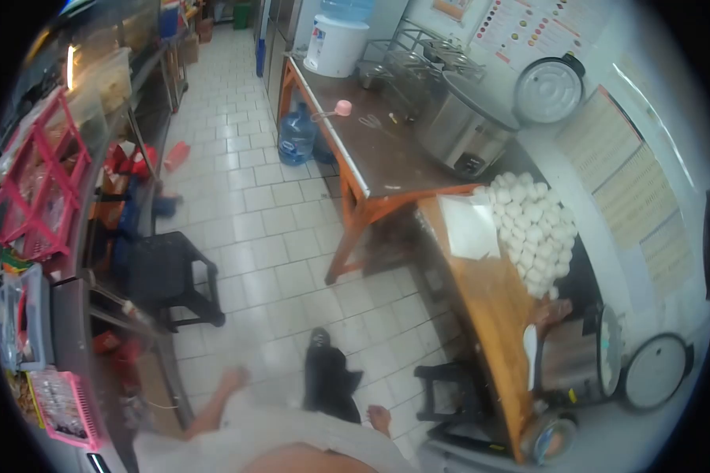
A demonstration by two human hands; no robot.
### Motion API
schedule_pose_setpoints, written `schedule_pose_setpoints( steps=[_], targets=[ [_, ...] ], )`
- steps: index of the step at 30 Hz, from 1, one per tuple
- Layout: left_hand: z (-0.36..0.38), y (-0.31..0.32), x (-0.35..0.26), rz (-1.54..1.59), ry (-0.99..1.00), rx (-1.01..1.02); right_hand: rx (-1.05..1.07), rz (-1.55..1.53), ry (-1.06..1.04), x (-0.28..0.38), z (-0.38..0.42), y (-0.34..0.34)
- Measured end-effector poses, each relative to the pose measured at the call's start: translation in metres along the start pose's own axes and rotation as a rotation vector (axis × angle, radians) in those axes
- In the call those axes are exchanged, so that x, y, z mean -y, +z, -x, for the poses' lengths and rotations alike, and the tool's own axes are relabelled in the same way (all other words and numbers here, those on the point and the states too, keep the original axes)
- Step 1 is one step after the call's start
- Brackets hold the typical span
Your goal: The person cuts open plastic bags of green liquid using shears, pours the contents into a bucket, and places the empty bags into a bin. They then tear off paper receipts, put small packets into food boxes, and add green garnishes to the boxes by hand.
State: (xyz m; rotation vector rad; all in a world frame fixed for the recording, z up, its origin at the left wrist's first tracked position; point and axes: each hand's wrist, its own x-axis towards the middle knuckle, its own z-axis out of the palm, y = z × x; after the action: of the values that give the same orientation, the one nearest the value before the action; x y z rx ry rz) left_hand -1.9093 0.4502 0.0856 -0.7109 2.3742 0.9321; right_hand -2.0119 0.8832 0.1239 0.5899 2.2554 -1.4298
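Note:
My left hand (233,380) hangs over the floor at the lower left of the head view, its fingers smeared by motion. Closer to my body, my right hand (379,418) hangs low with curled fingers, and no object shows in it. Between the two hands, a dark trouser leg and shoe (329,370) step on the tiles. A black stool (450,390) stands to the right of my right hand. Beyond the left hand is another black stool (170,276).
White egg-like balls (532,229) lie piled on the wooden-edged table (481,296), beside a white sheet (469,226). Large cookers (465,130) stand along the right wall. A water bottle (296,138) sits under the brown table (363,154). Pink baskets (67,406) line the left. Tiled floor (252,213) runs between.

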Motion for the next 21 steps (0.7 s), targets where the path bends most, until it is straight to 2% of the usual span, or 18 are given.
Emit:
schedule_pose_setpoints(
  steps=[1,2,3,4,5,6,8,9,12,13,14,15,16,17,18,19,21],
  targets=[
    [-0.033,-0.045,-0.053,-0.009,0.066,-0.066,-0.01,-0.064,0.006,0.014,-0.027,-0.006],
    [-0.066,-0.086,-0.104,-0.023,0.141,-0.241,-0.042,-0.006,0.02,0.027,-0.056,-0.01],
    [-0.115,-0.112,-0.139,-0.064,0.524,-0.632,-0.064,0.007,0.028,0.042,-0.08,-0.013],
    [-0.135,-0.164,-0.202,-0.106,0.517,-0.617,-0.066,-0.026,0.061,0.058,-0.101,-0.017],
    [-0.161,-0.204,-0.253,-0.052,0.644,-0.751,-0.061,-0.114,0.132,0.073,-0.118,-0.02],
    [-0.175,-0.25,-0.307,0.034,0.714,-0.729,-0.051,-0.224,0.224,0.084,-0.131,-0.02],
    [-0.231,-0.313,-0.382,-0.049,0.869,-0.784,-0.063,-0.49,0.413,0.102,-0.158,-0.015],
    [-0.255,-0.34,-0.413,-0.096,0.83,-0.752,-0.089,-0.574,0.458,0.109,-0.166,-0.008],
    [-0.364,-0.385,-0.476,-0.104,0.828,-0.686,-0.256,-0.423,0.359,0.136,-0.169,0.025],
    [-0.393,-0.4,-0.498,-0.234,0.824,-0.756,-0.343,-0.264,0.27,0.146,-0.167,0.04],
    [-0.419,-0.414,-0.515,-0.378,0.828,-0.821,-0.385,-0.297,0.245,0.146,-0.161,0.053],
    [-0.452,-0.423,-0.529,-0.467,0.805,-0.805,-0.494,-0.356,0.298,0.148,-0.15,0.074],
    [-0.495,-0.428,-0.536,-0.495,0.863,-0.859,-0.577,-0.369,0.341,0.133,-0.136,0.099],
    [-0.52,-0.442,-0.551,-0.587,0.811,-0.813,-0.662,-0.384,0.381,0.117,-0.123,0.124],
    [-0.548,-0.443,-0.555,-0.637,0.823,-0.853,-0.658,-0.336,0.471,0.119,-0.098,0.141],
    [-0.546,-0.451,-0.568,-0.707,0.723,-0.673,-0.586,-0.246,0.557,0.124,-0.077,0.161],
    [-0.582,-0.448,-0.563,-0.732,0.877,-0.638,-0.442,-0.147,0.668,0.138,-0.041,0.21]
  ],
)
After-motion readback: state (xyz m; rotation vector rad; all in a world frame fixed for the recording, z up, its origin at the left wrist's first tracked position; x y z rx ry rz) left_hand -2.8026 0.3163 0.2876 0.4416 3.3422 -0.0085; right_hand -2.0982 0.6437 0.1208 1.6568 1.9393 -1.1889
